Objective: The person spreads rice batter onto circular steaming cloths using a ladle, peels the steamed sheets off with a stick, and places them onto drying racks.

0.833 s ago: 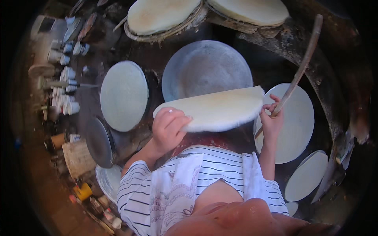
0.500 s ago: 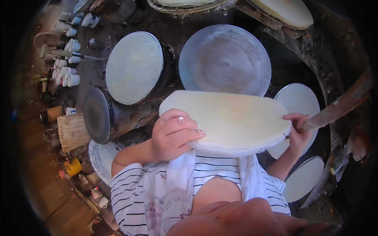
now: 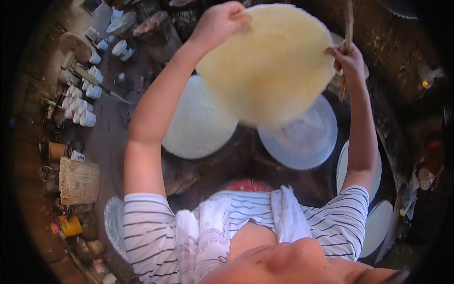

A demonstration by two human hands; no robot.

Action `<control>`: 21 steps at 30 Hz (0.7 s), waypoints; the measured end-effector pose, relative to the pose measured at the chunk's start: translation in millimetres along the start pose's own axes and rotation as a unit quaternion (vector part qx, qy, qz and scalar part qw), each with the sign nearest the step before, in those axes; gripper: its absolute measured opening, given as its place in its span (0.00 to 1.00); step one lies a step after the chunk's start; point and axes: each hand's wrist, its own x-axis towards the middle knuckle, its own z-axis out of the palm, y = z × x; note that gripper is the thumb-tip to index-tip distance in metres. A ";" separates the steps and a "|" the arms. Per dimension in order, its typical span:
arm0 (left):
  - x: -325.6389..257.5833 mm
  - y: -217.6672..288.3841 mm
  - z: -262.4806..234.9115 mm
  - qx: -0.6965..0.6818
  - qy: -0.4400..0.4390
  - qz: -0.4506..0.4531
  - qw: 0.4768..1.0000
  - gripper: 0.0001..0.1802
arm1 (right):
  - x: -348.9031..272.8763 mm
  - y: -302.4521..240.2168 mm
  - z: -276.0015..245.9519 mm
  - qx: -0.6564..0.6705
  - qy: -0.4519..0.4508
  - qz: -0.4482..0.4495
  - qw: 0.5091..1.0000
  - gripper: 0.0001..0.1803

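Note:
A large round pale-yellow flatbread [image 3: 267, 61] hangs tilted between my two raised hands, blurred at its lower part. My left hand [image 3: 222, 23] pinches its upper left edge, thumb on the near face. At its right edge is my right hand [image 3: 347, 60], closed on the rim and also round a thin wooden stick [image 3: 349, 21] that sticks up above the fist and out below it. Under the flatbread lie a round griddle with a white layer [image 3: 196, 125] and a bare grey griddle [image 3: 302, 142], both partly covered by it.
Another pale disc [image 3: 378, 227] lies at the lower right, with a further one [image 3: 368, 175] partly behind my right forearm. White buckets [image 3: 87, 118], a woven basket [image 3: 79, 181] and a yellow container [image 3: 71, 226] stand along the left.
Both hands have lifted and carried the flatbread away from my chest toward the far side. Its broad face now shows, and the stick has swung to near upright.

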 end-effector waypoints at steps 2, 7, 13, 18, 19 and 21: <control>27.6 23.2 -24.7 0.052 0.051 0.083 0.994 0.08 | 47.2 -36.6 -1.1 -0.008 0.034 -0.041 0.999 0.13; 42.6 -128.2 47.8 0.260 0.203 0.176 0.927 0.10 | 102.1 89.4 42.5 0.123 -0.006 0.037 0.992 0.11; 13.2 -270.0 139.5 0.381 0.120 0.042 0.916 0.12 | 118.6 257.0 85.9 0.021 0.086 0.167 0.982 0.21; -33.0 -220.5 105.6 0.309 0.114 0.044 0.943 0.18 | 113.2 266.0 79.5 0.034 0.071 0.138 0.987 0.24; -58.0 -209.3 91.5 0.300 0.112 0.045 0.946 0.19 | 113.2 260.5 84.6 0.035 0.066 0.144 0.987 0.24; -118.8 -183.2 66.4 0.309 0.124 0.026 0.943 0.17 | 111.2 266.3 90.2 0.033 0.046 0.137 0.989 0.22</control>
